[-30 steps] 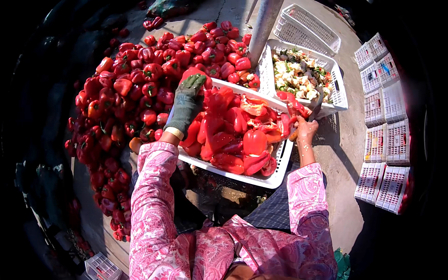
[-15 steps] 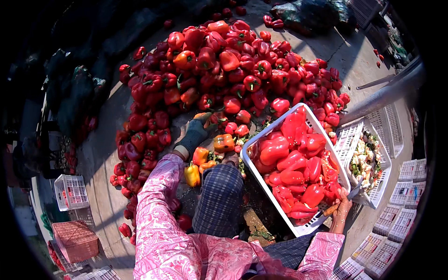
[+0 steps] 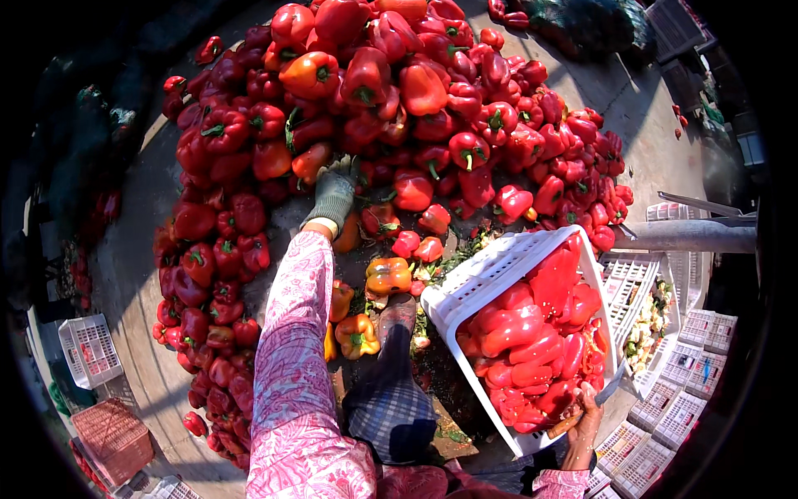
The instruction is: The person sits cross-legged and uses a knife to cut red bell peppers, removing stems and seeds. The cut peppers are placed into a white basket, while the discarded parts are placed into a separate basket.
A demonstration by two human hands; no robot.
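Observation:
My left hand (image 3: 335, 191), in a grey-green knit glove, reaches into the near edge of a large heap of red bell peppers (image 3: 362, 76). Its fingers look stretched out, next to an orange-red bell pepper (image 3: 311, 163); the fingertips are partly lost against the heap. My bare right hand (image 3: 584, 412) is closed round the wooden handle of a knife (image 3: 565, 427), at the near right corner of a white plastic crate (image 3: 475, 281). The knife's grey blade points up along the crate's outer side. Cored red pepper pieces (image 3: 532, 341) fill much of the crate, which leans toward me.
Yellow-orange peppers (image 3: 357, 336) lie by my knee (image 3: 389, 416). Right of the crate, a white basket (image 3: 647, 333) holds pale cores and trimmings. A grey metal pole (image 3: 690, 234) runs in from the right. Stacked baskets (image 3: 682, 362) line the right; a pink basket (image 3: 112, 441) stands at lower left.
My left hand has moved farther into the heap, up and slightly left. The view has shifted, so the heap looks larger and closer. My right hand keeps the knife at the crate's corner.

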